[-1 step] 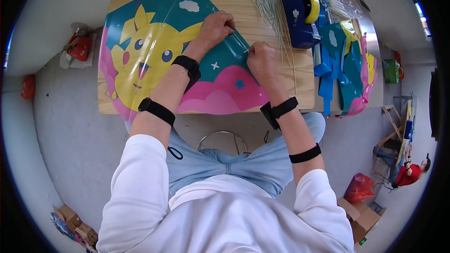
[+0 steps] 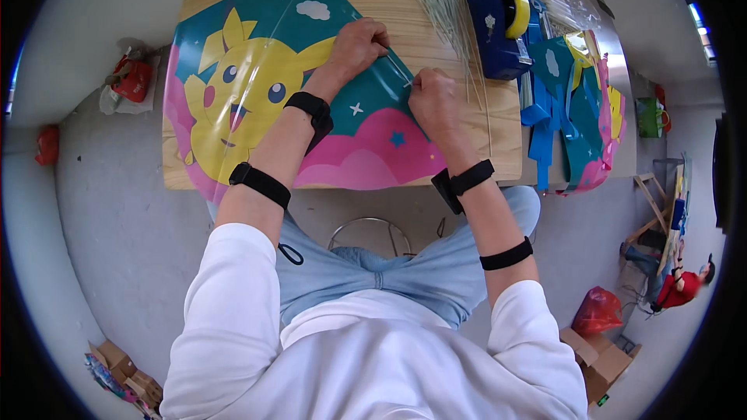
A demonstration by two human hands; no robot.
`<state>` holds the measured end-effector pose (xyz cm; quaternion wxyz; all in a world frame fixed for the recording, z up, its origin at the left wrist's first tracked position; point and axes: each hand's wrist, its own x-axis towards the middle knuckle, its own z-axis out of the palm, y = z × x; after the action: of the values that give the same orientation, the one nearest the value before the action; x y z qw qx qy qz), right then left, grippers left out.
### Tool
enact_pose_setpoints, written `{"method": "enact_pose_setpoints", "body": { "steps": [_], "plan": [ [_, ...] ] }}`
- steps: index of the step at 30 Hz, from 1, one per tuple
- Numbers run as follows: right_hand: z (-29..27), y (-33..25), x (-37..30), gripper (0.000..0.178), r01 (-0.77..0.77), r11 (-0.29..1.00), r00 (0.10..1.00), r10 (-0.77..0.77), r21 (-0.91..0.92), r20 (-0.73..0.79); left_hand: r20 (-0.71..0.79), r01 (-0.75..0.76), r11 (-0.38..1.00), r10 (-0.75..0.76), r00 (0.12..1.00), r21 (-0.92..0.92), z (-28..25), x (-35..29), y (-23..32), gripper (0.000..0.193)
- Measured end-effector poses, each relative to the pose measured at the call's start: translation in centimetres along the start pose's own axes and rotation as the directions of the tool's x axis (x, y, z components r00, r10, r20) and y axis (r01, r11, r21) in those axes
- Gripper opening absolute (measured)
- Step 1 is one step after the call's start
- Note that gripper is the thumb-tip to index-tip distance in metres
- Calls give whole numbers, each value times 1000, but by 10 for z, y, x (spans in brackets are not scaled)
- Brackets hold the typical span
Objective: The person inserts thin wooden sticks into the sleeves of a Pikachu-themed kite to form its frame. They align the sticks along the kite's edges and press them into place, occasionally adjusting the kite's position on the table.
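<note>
— Plastic kite sheet (image 2: 257, 85), printed with a yellow cartoon creature, lies flat on the wooden table (image 2: 498, 140) in my head view. What are your hands doing?

— Both are curled shut, pinching a thin clear spar stick (image 2: 398, 71) along the kite's right edge: my left hand (image 2: 356, 45) at its upper end, my right hand (image 2: 433, 99) just below.

— How would you do it well?

— I'd say keep it taut and straight along the edge. The blue tape dispenser (image 2: 498, 23) and the spare sticks (image 2: 443, 0) sit near.
</note>
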<state>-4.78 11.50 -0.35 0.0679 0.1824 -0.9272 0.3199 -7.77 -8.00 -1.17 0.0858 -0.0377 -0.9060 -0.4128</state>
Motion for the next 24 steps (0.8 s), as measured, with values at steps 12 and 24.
{"method": "enact_pose_setpoints", "body": {
  "steps": [12, 24],
  "plan": [
    [-32, 23, -51, 4, 14, 989, 996, -1, -148, 87, 18, 57, 998, -58, 998, 9, -1, 0, 0, 16],
    [-105, 75, -146, 2, -51, 998, 998, 49, -44, -43, 34, 21, 996, -24, 999, 92, -9, 2, 6, 16]
  ]
}}
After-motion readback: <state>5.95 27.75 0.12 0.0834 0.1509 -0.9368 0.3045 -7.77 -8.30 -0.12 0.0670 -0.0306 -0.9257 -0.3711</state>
